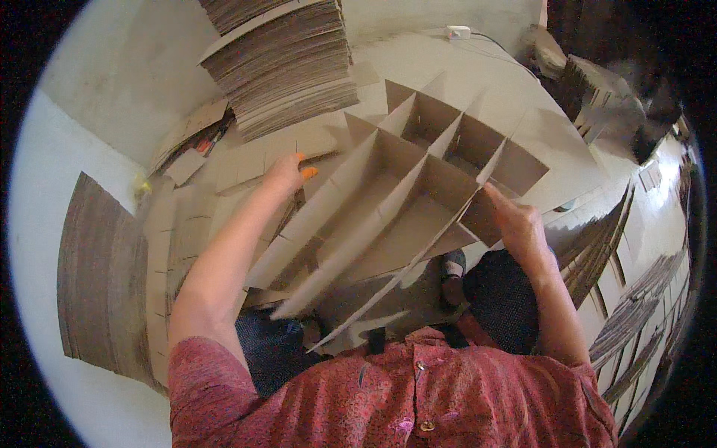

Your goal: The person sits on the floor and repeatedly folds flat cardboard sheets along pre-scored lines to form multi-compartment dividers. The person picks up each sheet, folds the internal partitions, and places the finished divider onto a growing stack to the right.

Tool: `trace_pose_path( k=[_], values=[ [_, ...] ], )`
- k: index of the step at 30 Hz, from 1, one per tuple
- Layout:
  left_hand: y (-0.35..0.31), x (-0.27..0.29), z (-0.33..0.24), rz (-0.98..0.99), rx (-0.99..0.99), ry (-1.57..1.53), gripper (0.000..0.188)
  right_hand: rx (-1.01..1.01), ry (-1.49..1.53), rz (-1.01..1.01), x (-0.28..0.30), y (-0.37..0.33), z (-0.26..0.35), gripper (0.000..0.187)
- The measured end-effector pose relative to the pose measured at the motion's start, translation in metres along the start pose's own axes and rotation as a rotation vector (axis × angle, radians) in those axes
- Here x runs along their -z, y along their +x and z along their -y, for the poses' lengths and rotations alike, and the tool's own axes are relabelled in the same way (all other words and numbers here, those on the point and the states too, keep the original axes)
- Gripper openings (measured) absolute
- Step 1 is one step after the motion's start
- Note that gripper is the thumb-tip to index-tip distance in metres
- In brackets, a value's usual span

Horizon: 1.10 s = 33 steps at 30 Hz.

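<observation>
A partly assembled cardboard divider grid (403, 160) stands tilted in front of me, its long and cross strips slotted into open cells. At its right side my right hand (515, 216) is closed on the end of a long cardboard strip (403, 272), which runs down toward my lap. My left hand (287, 175), orange coverings on its fingertips, reaches beyond the grid's left side. Its thumb and a finger are apart at the edge of some flat cardboard pieces (258, 157); the other fingers are hidden.
Tall stacks of cardboard (287, 67) rise at the far left. Another cardboard stack (104, 276) stands at the left edge. More cardboard strips (635, 306) lie on the right. A white plug adapter (457, 32) with a cable sits at the back.
</observation>
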<state>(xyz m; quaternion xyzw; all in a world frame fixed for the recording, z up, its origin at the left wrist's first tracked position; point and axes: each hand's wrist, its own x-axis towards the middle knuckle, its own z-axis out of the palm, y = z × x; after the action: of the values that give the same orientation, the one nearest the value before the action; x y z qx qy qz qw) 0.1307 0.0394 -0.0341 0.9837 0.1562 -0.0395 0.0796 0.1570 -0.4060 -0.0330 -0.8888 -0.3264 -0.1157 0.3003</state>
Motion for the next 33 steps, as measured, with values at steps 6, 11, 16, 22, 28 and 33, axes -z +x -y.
trace_pose_path(
  k=[6,11,16,22,28,33],
  values=[
    [0.041,-0.048,0.029,-0.482,-0.174,0.299,0.048,-0.042,0.191,-0.256,-0.019,0.007,-0.028,0.04],
    [0.059,-0.049,0.017,-0.184,-0.084,0.166,0.031,-0.175,0.13,-0.302,-0.017,0.013,-0.036,0.034],
    [0.052,-0.026,0.023,-0.261,-0.038,-0.092,0.02,-0.219,0.057,-0.317,-0.013,0.013,-0.03,0.035],
    [0.019,0.013,0.028,-0.417,-0.078,-0.467,0.026,0.013,0.006,-0.566,0.004,0.013,0.006,0.041],
    [-0.067,0.045,-0.081,-0.576,-0.604,-0.701,0.031,-0.282,1.152,-0.203,0.019,0.018,0.071,0.036],
    [-0.136,0.046,-0.161,-0.451,-1.095,-0.29,0.033,-0.31,1.313,-0.206,0.018,0.017,0.092,0.025]
  ],
)
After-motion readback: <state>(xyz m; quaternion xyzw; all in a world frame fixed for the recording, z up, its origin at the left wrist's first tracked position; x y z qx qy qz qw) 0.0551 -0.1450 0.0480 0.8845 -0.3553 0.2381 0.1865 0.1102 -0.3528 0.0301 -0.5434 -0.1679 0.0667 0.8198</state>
